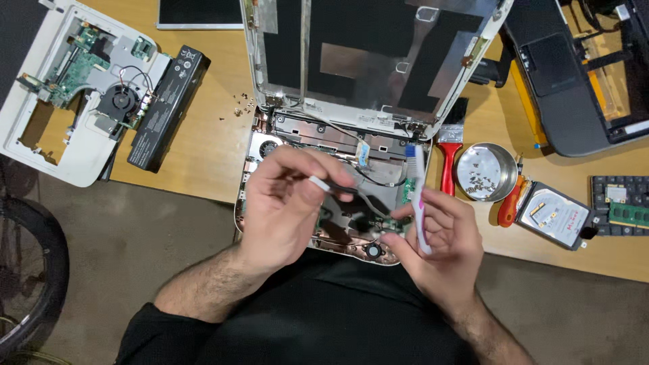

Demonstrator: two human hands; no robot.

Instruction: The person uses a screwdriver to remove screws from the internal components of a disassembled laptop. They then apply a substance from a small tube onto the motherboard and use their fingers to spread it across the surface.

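Head view: I'm over the opened laptop [324, 135], base stripped to its internals, bare lid shell tilted up at the far side, sitting at the near edge of the wooden table [203, 149]. My left hand [284, 203] is curled over the middle of the base, thumb and fingers pinched on a small white connector [318, 182] with a thin cable [368, 199] running right from it toward the board. My right hand [439, 243] is closed on a white toothbrush [419, 196] with a blue head and a pink patch on the handle, held roughly upright, bristle end pointing far; that hand's fingertips sit just above the near right corner of the base, can't tell if they touch it. Just right of the laptop: a red-handled paintbrush [449, 159], then a round metal bowl [487, 170] with small screws in it, an orange-handled screwdriver [508, 203] beside it, and a bare hard drive [553, 215] near that. Far right: a dark laptop chassis [561, 81] and a keyboard piece with a memory stick [629, 213] on it. Far left: a white gutted laptop base [74, 81] with fan and green board exposed, and a black battery pack [167, 108] leaning beside it. Loose screws [240, 107] scattered between battery and the open laptop.
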